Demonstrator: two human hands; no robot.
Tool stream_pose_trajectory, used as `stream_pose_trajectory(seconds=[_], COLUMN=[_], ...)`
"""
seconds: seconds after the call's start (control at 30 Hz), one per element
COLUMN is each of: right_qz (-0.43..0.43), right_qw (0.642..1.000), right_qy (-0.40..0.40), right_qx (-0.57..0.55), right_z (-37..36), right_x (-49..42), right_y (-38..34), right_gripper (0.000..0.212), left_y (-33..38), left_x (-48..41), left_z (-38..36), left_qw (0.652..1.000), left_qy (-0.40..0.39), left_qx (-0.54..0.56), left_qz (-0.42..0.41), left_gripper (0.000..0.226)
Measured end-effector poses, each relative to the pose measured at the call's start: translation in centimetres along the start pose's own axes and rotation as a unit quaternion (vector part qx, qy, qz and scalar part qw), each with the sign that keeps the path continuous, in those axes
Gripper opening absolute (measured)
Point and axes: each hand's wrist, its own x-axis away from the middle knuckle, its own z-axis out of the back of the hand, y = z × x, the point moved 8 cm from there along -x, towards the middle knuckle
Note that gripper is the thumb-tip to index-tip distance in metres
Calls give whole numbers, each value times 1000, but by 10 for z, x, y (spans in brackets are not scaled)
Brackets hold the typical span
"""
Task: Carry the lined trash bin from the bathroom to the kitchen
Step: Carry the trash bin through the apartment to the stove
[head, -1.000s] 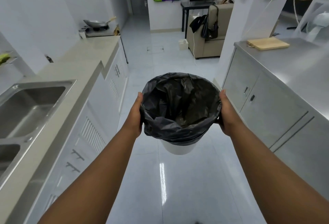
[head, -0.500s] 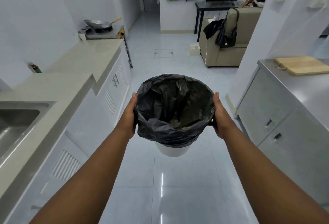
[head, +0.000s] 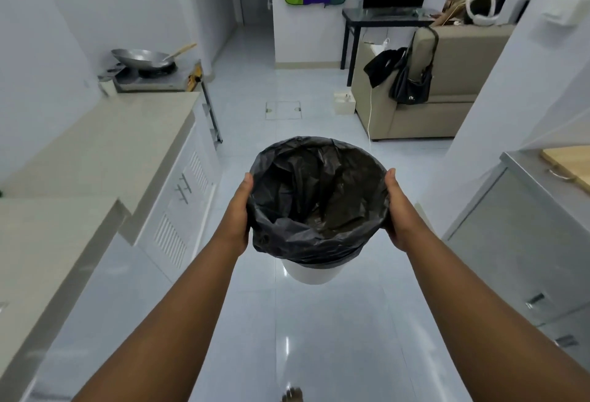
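A white trash bin [head: 311, 274] lined with a crumpled black bag [head: 319, 197] hangs in the air in front of me, above the glossy pale floor. My left hand [head: 238, 213] presses against the bin's left side over the bag. On the opposite side, my right hand [head: 397, 210] grips the bag-covered rim. The bag folds down over the rim and hides most of the white wall. The inside of the bag looks empty.
A beige counter [head: 105, 146] with white cabinets runs along the left, with a wok [head: 140, 58] on a stove at its far end. Steel cabinets [head: 523, 242] and a wooden board [head: 571, 165] stand right. A sofa [head: 440, 88] and desk lie ahead.
I have walked forward along the aisle: the sink has slid out of view on the left and the sofa looks nearer. Both hands keep the same hold on the bin.
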Motion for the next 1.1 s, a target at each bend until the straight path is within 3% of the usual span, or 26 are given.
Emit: stream_pose_trajectory(seconds=[0.47, 0.7, 0.9, 1.1], right_qz=[5, -7, -10, -6], right_qw=[1000, 999, 999, 999], right_qy=[-9, -45, -51, -35], right_qx=[-19, 14, 14, 20], right_z=[-30, -43, -67, -97], right_x=[-345, -533, -690, -848], right_y=[-89, -147, -191, -229], right_gripper=[85, 105, 85, 90], left_y=[65, 98, 118, 146], left_x=[-349, -524, -679, -849], left_z=[21, 24, 47, 76], left_qw=[1000, 998, 998, 1000], left_qy=[14, 55, 55, 14], left_qx=[-14, 0, 8, 6], left_qz=[-1, -8, -4, -12], left_gripper=[62, 43, 59, 66])
